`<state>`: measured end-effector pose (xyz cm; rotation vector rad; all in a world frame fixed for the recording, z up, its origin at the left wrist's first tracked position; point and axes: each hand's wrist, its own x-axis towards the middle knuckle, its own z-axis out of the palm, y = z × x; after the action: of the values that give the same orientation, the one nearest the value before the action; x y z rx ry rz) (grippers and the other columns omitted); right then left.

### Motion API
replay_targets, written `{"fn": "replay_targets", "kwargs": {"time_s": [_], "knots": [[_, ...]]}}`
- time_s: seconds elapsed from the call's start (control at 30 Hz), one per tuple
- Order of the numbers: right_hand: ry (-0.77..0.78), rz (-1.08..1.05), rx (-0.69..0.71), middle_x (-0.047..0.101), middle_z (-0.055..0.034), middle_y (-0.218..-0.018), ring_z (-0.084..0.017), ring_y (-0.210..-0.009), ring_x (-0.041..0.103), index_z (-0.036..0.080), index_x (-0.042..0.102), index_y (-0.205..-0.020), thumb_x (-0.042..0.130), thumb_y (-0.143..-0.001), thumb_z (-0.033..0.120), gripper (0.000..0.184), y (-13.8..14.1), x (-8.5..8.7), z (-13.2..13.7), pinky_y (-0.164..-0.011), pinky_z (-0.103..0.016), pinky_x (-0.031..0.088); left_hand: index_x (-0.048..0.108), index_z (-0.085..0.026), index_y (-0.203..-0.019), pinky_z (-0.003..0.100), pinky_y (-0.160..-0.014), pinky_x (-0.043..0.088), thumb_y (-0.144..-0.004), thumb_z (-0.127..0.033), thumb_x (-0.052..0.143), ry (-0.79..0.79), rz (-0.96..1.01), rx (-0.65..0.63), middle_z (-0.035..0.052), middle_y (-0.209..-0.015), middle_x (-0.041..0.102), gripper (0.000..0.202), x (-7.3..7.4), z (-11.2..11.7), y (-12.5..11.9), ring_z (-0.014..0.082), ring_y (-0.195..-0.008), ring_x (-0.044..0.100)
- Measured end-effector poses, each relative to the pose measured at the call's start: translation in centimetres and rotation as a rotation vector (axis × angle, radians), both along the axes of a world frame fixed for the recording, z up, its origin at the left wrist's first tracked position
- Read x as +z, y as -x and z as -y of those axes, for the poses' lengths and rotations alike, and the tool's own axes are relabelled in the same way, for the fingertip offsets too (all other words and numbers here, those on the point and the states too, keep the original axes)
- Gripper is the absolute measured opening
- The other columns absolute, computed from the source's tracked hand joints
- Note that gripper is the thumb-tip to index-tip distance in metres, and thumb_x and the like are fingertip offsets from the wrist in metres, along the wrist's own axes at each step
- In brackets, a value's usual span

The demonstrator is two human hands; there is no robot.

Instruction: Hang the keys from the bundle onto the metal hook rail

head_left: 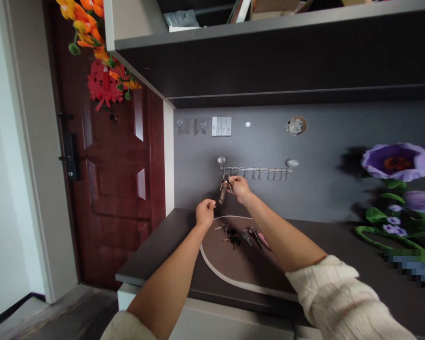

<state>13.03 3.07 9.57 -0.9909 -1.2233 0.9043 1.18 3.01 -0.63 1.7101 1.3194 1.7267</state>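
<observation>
Keyring [225, 180] with its brown fob [222, 193] dangles, pinched tight in the right hand [239, 187], just below the metal hook rail [255, 168]! The left hand [205, 212] hovers right beside the fob, fingertips pressed together, nothing visible between them. Below both hands, more keys [233, 234] lie on a brown mat [239, 269] on the dark counter [152, 250].

shiny metal key ring [226, 177], glossy wood door [116, 165], matt countertop [156, 243]
</observation>
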Motion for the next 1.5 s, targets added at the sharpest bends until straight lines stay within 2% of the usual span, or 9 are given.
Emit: {"fn": "replay_targets", "kwargs": {"time_s": [0.2,0.4,0.63,0.83,0.97,1.07,1.27,1.4,1.5], "knots": [[0.042,-0.1,-0.078,0.057,-0.0004,-0.06,-0.006,-0.05,0.053,0.016,0.045,-0.07,0.037,-0.076,0.01,0.012,1.5,0.1,-1.8,-0.05,-0.019,0.046,0.059,-0.016,-0.073,0.024,-0.06,0.038,-0.075,-0.028,0.043,0.004,-0.093,0.043,0.0027,-0.068,0.061,0.02,0.1,0.1,0.2,0.0113,-0.059,0.052],[0.044,-0.134,-0.138,0.056,-0.0003,-0.054,-0.006,-0.047,0.053,0.016,0.046,-0.066,0.04,-0.076,0.013,0.012,1.9,-0.5,-3.0,-0.048,-0.018,0.046,0.059,-0.016,-0.072,0.024,-0.061,0.038,-0.075,-0.028,0.042,0.019,-0.092,0.076,0.0026,-0.068,0.061,0.02,-0.1,-0.1,0.3,0.012,-0.061,0.052],[0.078,-0.156,-0.142,0.054,0.0016,-0.05,-0.006,-0.043,0.05,0.016,0.047,-0.063,0.041,-0.074,0.012,0.013,1.8,-1.2,-3.5,-0.049,-0.021,0.046,0.059,-0.016,-0.071,0.024,-0.06,0.037,-0.075,-0.028,0.042,0.031,-0.108,0.094,0.0028,-0.068,0.061,0.02,0.0,0.1,0.4,0.012,-0.06,0.052],[0.071,-0.044,-0.212,0.056,0.0007,-0.052,-0.006,-0.044,0.05,0.015,0.051,-0.066,0.046,-0.072,0.017,0.008,1.2,-2.1,-4.5,-0.046,-0.018,0.041,0.059,-0.016,-0.071,0.024,-0.06,0.037,-0.075,-0.026,0.043,0.015,-0.111,0.091,0.0029,-0.066,0.061,0.02,0.0,0.1,0.5,0.0122,-0.06,0.052],[-0.004,0.089,-0.288,0.057,0.0002,-0.053,-0.006,-0.043,0.047,0.012,0.056,-0.069,0.049,-0.07,0.025,0.014,0.7,-2.7,-5.2,-0.047,-0.018,0.039,0.059,-0.016,-0.072,0.024,-0.06,0.037,-0.075,-0.025,0.043,0.016,-0.108,0.09,0.0028,-0.067,0.061,0.019,-0.1,0.0,0.5,0.0118,-0.06,0.052],[-0.039,0.14,-0.282,0.057,0.0001,-0.055,-0.006,-0.046,0.047,0.012,0.057,-0.071,0.048,-0.07,0.025,0.016,0.4,-2.9,-5.4,-0.049,-0.018,0.039,0.06,-0.016,-0.071,0.024,-0.06,0.038,-0.074,-0.024,0.043,0.023,-0.112,0.086,0.0028,-0.067,0.061,0.019,-0.1,0.0,0.6,0.0113,-0.058,0.052],[-0.038,0.205,-0.234,0.056,0.0007,-0.059,-0.005,-0.05,0.045,0.012,0.059,-0.072,0.048,-0.068,0.018,0.013,-0.6,-3.1,-3.9,-0.052,-0.016,0.037,0.06,-0.013,-0.072,0.022,-0.057,0.039,-0.073,-0.022,0.045,0.048,-0.048,0.03,0.0028,-0.066,0.061,0.017,-0.2,0.0,0.6,0.0094,-0.055,0.05],[0.008,0.246,-0.188,0.055,0.0011,-0.059,-0.005,-0.049,0.044,0.012,0.059,-0.073,0.049,-0.066,0.016,0.012,-1.3,-3.4,-1.4,-0.052,-0.017,0.037,0.061,-0.012,-0.074,0.021,-0.055,0.039,-0.071,-0.018,0.048,0.151,0.012,-0.042,0.0023,-0.064,0.06,0.015,0.1,0.3,0.5,0.0075,-0.051,0.048],[0.05,0.253,-0.116,0.058,-0.0006,-0.064,-0.005,-0.05,0.047,0.012,0.058,-0.077,0.05,-0.066,0.012,0.013,-2.0,-4.1,0.4,-0.054,-0.018,0.039,0.061,-0.011,-0.073,0.021,-0.055,0.039,-0.069,-0.014,0.049,0.255,-0.002,-0.068,0.0021,-0.063,0.059,0.013,0.9,0.6,0.3,0.0065,-0.048,0.047]]}}
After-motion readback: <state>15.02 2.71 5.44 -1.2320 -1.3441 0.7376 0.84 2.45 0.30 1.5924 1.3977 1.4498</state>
